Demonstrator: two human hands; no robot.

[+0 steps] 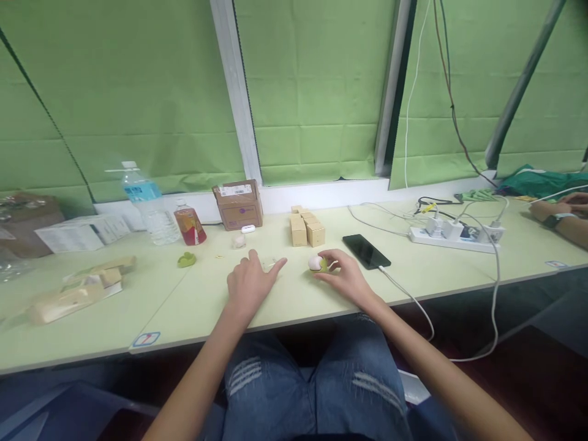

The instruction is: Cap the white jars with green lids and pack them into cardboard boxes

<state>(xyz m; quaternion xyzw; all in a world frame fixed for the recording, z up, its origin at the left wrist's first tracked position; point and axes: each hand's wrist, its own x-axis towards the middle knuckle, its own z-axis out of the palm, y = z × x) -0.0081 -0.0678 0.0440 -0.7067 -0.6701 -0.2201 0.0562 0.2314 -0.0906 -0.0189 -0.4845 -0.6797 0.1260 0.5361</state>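
Observation:
My right hand point(343, 277) rests on the pale green table point(294, 300) with its fingers curled round a small white and green object point(316, 263). My left hand point(250, 282) lies on the table to the left of it, fingers stretched forward and apart, holding nothing. A small clear item point(272, 263) lies just beyond its fingertips. Several small wooden blocks point(306, 228) stand in a cluster behind the hands. A black phone point(366, 250) on a white cable lies just right of my right hand.
A cardboard box point(239, 205), a red-labelled bottle point(189, 223) and a water bottle point(147, 205) stand at the back left. A small green piece point(186, 260) and bagged items point(68, 294) lie left. A power strip point(454, 236) with cables is right. Another person's arm point(560, 214) is far right.

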